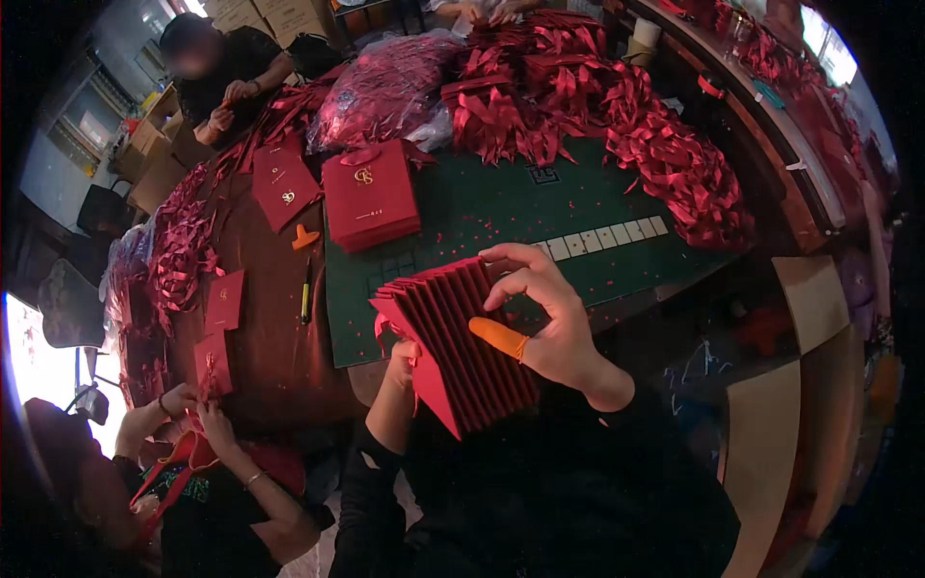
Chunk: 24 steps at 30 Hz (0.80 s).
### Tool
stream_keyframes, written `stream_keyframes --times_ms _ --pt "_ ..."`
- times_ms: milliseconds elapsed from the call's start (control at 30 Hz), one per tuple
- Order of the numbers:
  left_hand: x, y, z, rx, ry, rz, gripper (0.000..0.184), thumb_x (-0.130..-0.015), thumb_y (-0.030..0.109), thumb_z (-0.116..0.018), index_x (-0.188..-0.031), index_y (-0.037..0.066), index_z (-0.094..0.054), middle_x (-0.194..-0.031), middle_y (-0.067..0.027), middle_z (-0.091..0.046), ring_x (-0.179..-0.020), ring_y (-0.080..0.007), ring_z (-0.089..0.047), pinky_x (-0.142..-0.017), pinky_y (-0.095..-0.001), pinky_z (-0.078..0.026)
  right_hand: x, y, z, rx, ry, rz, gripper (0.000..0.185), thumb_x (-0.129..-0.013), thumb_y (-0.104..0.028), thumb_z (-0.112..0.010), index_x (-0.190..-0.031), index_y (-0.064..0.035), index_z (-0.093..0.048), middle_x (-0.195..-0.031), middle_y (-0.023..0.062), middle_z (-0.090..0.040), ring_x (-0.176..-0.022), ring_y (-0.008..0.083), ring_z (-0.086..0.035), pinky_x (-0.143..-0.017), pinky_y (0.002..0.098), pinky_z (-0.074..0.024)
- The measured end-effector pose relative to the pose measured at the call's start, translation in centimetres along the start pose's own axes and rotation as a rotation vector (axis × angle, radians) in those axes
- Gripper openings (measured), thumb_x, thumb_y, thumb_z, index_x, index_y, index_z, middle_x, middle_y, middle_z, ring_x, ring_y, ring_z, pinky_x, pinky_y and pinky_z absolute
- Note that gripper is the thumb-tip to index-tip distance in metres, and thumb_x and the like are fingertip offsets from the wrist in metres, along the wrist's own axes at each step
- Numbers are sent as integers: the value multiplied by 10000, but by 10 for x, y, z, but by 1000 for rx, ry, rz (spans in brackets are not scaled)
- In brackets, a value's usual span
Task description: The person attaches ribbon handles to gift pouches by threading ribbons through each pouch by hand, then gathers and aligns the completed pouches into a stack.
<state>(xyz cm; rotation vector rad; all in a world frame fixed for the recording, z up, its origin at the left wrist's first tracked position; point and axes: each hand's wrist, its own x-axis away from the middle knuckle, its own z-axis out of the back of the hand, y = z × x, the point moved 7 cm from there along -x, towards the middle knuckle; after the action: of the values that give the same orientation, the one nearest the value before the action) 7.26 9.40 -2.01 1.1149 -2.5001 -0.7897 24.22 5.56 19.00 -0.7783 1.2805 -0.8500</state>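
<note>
In front of my body is a stack of red paper gift bags, tilted, with their edges fanned apart. My left hand grips the stack from its left side, its fingers partly hidden behind the front bag. Red ribbon shows beside that hand. My right hand is at the stack's upper right, fingertips bent onto the top edges. An orange finger cot covers its thumb, which lies against the bag edges. Beyond, on the green mat, stands a neat pile of red bags with gold print.
Heaped red ribbon-handled bags and a plastic-wrapped bundle line the far side. An orange cutter and a yellow-black pen lie left. One person works at lower left, another at upper left. Cardboard sheets stand right.
</note>
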Motion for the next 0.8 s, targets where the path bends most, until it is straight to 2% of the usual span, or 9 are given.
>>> stream_keyframes --times_ms 133,267,333,400,467,567,667,733,800 --pt "0 5 -10 -106 -130 -61 806 -830 470 -625 -1435 67 -277 -1421 -164 -373 -1280 -308 -426 -1058 -457 -391 0 1 -2 40 4 35 228 -689 -2 -758 -861 -64 -622 -1233 121 -499 -1054 228 -551 -897 325 -437" --pt "-1 3 -14 -7 61 27 900 -753 463 -702 -1435 65 -272 -1425 -154 -372 -1288 -303 -418 -1066 -454 -378 2 -6 -5 67 -2 41 228 -682 -10 -762 -857 -72 -630 -1250 122 -485 -1090 239 -529 -916 340 -425" --pt "1 17 -37 -168 -98 -134 936 -708 442 -731 -1433 64 -275 -1422 -155 -373 -1286 -306 -420 -1063 -455 -380 2 -10 -5 112 -4 44 215 -689 -16 -758 -858 -77 -638 -1265 125 -470 -1129 246 -499 -938 354 -409" --pt "1 13 -26 -128 -59 -128 951 -666 411 -754 -1423 60 -298 -1402 -156 -400 -1268 -307 -440 -1057 -458 -386 3 -9 -7 118 -3 39 213 -692 -19 -757 -858 -79 -639 -1262 128 -471 -1140 247 -489 -943 357 -403" --pt "0 5 -7 70 83 -47 893 -565 161 -724 -1382 56 -379 -1311 -152 -519 -1175 -316 -532 -1018 -461 -429 4 -9 -8 125 -1 33 210 -694 -22 -757 -859 -80 -639 -1259 132 -472 -1150 249 -479 -948 360 -398" --pt "3 9 -14 34 30 -57 886 -566 175 -724 -1376 54 -388 -1304 -151 -524 -1173 -313 -534 -1021 -460 -426 6 -6 -10 114 17 0 214 -696 -14 -747 -876 -84 -654 -1275 135 -449 -1149 244 -480 -937 349 -402" --pt "7 9 -22 35 64 -18 884 -569 184 -722 -1376 54 -388 -1305 -148 -523 -1174 -311 -534 -1023 -459 -424 9 4 -13 -15 -1 -94 227 -692 2 -738 -889 -91 -674 -1296 139 -415 -1170 256 -471 -925 355 -409" --pt "6 8 -18 35 46 -9 887 -569 185 -723 -1378 55 -385 -1309 -146 -520 -1175 -310 -533 -1024 -457 -423 9 -1 -13 111 7 59 233 -694 15 -727 -896 -96 -689 -1311 143 -386 -1203 272 -449 -907 362 -421" --pt "6 8 -22 36 27 2 890 -569 186 -724 -1380 57 -382 -1313 -144 -517 -1177 -308 -532 -1025 -455 -423 9 -5 -14 137 9 61 223 -697 8 -732 -891 -94 -690 -1310 143 -385 -1215 277 -438 -903 366 -424"
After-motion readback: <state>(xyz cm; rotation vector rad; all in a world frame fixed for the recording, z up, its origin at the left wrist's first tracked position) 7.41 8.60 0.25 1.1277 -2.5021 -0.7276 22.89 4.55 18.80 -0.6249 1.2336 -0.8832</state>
